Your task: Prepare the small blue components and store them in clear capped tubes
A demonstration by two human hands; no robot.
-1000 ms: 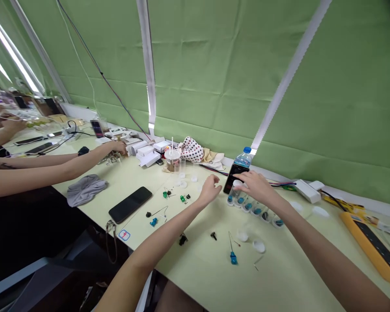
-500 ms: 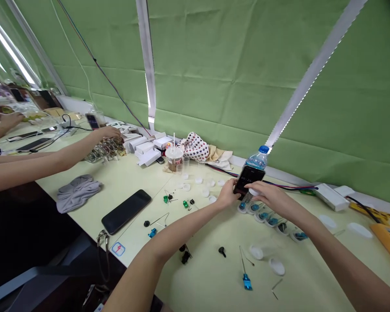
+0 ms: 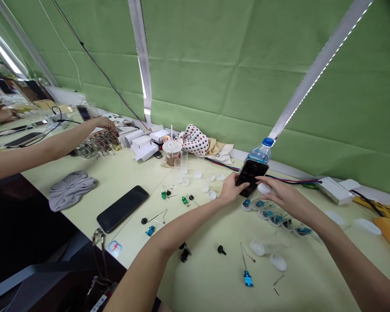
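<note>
A black phone (image 3: pixel 250 175) showing a timer leans against a clear water bottle (image 3: pixel 260 152) with a blue cap. My left hand (image 3: pixel 231 189) grips its left edge, thumb over the screen's lower part. At its right edge is my right hand (image 3: pixel 281 195), a finger touching the screen and a round white cap (image 3: pixel 264 188) held in its bent fingers. Whether a clear tube hangs under the cap is hard to make out. Below my hands, clear containers with white rims (image 3: pixel 275 220) stand in a slanting row, most with small blue metal parts inside.
A blue metal piece with thin rods (image 3: pixel 247 278), a black knob (image 3: pixel 221 250) and bent wires lie in front. Green parts (image 3: pixel 185 200), a large dark phone (image 3: pixel 122 209), a grey cloth (image 3: pixel 71 190) and a drink cup (image 3: pixel 172 152) are leftward. Another person's hand (image 3: pixel 106 124) handles packets.
My right hand has moved slightly right and away from the phone's lower edge, carrying the white cap. My left hand stays on the phone. The camera view has shifted a little.
</note>
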